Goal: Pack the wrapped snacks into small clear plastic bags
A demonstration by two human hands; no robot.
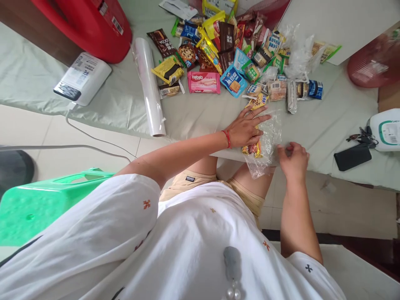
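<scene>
My left hand (245, 128), with a red string bracelet on the wrist, lies with fingers spread over a yellow-and-red snack packet (252, 150) and a clear plastic bag (268, 143). The bag is crumpled and its lower end hangs past the edge of the cloth-covered surface. Whether the packet is inside or under the bag, I cannot tell. At the bag's right edge, my right hand (293, 160) has its fingers curled toward the thumb; what is between them is hidden. Just beyond my left fingertips is another yellow snack packet (258, 101).
A heap of wrapped snacks (226, 41) spreads across the back, with a pink wafer pack (203, 82) in front. Left are a roll of clear film (149, 89), a white label printer (83, 79) and a red jug (103, 29). A black phone-like object (352, 157) and keys lie right.
</scene>
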